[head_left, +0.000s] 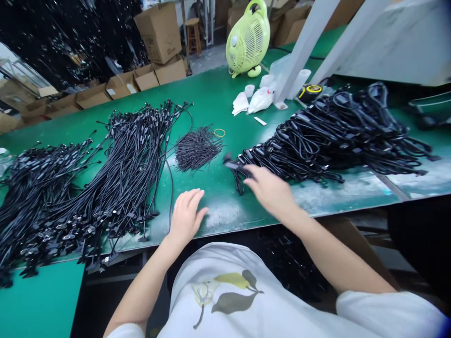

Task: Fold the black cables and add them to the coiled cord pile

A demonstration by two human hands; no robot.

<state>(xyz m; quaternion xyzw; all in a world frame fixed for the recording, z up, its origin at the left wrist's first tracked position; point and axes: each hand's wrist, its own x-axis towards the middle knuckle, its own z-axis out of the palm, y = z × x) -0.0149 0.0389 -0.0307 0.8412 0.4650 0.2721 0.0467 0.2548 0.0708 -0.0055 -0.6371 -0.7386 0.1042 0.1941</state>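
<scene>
My left hand (186, 217) lies flat on the green table (218, 98) near its front edge, fingers stretched out, holding nothing. My right hand (268, 186) reaches forward to the near end of a large heap of coiled black cables (338, 136); its fingertips touch a black cable (235, 168) at the heap's left tip, and motion blur hides whether they grip it. A small bundle of thin black ties (197, 148) lies just beyond my left hand, with a yellow rubber band (219, 133) behind it.
Straightened black cables (130, 169) lie in long piles on the left, some hanging over the table's edge. A yellow-green fan (247, 40), white plastic bags (259, 99), a tape measure (312, 90) and a white post (305, 42) stand at the back. Cardboard boxes (160, 33) line the floor beyond.
</scene>
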